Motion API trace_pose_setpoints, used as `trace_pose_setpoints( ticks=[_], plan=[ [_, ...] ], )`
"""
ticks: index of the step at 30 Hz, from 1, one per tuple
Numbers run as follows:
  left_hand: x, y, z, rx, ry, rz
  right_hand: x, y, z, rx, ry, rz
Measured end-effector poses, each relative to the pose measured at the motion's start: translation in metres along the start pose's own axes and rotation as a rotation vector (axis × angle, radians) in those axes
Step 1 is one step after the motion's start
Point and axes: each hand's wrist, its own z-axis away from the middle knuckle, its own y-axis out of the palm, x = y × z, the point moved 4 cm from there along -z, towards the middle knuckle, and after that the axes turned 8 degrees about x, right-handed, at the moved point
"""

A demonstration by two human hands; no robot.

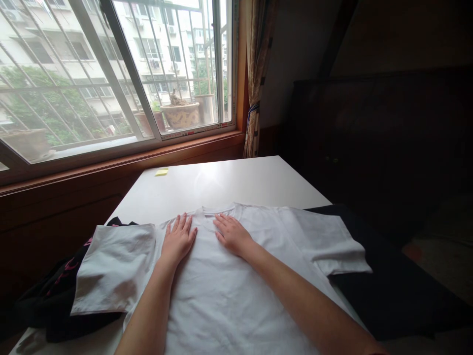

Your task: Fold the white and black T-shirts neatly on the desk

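- white t-shirt (221,305), one, lies on the tabletop nearest the person, body unfolded and two short sleeves out to the sides, probably so the whole front is within reach.
- two bare hands rest palm down on its upper chest, seemingly to press the fabric flat: the left hand (178,242) has its fingers spread, the right hand (232,234) is flat too, fingers closer together; neither pinches anything.
- one collar (219,212) sits just beyond the fingertips, pointing away from the person.
- two dark cloths flank the shirt, partly under its sleeves: a black one with pink marks (66,278) at left, a plain one (380,281) at right; why they lie there, i cannot tell.
- one white table (258,182) reaches towards the window, with one yellow note (161,172) near its far left corner.
- one tied curtain (254,74) hangs beside the window.
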Motion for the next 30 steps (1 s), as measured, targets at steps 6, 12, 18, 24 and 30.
trace_pose_setpoints(
  ticks=[6, 12, 18, 24, 30],
  plan=[
    [0.013, 0.006, 0.004, 0.026, -0.108, -0.001, -0.002, 0.000, -0.001, 0.032, 0.010, -0.011],
    [0.029, 0.005, 0.009, 0.055, -0.143, -0.008, -0.004, 0.001, -0.001, 0.082, -0.013, -0.006],
    [0.028, 0.003, 0.010, 0.039, -0.140, -0.017, -0.004, -0.003, 0.011, 0.129, -0.024, -0.005],
    [0.029, 0.004, 0.010, 0.017, -0.135, -0.023, -0.012, -0.008, 0.039, 0.150, -0.018, -0.001],
    [0.030, 0.004, 0.010, 0.045, -0.139, -0.043, -0.041, -0.016, 0.067, 0.155, 0.090, 0.064]
  ],
)
